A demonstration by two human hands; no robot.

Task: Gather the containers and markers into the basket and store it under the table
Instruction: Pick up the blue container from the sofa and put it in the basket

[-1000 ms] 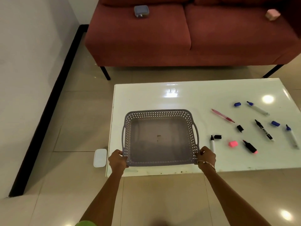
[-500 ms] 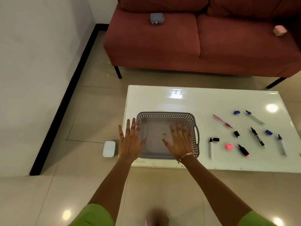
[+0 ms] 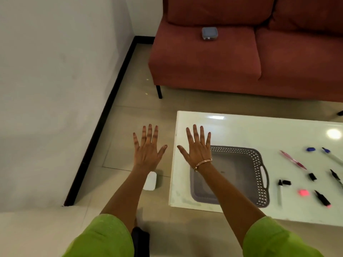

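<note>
Both hands, left hand (image 3: 146, 154) and right hand (image 3: 197, 152), hover spread and empty. Gathering looks unstarted: the grey basket (image 3: 259, 175) holds nothing, and the markers (image 3: 323, 198) need picking up next.

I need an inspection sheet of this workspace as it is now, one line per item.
Surface: white glossy table, glare spots on it.
Job's things: grey basket on the table, empty; markers and loose caps right of it; blue container on the sofa; white container on the floor beside the table.
Clutter: pink pen.
Hands: left hand and right hand open, fingers spread, holding nothing.
Cables: nothing seen.
Surroundings: tiled floor, white wall, black skirting.
</note>
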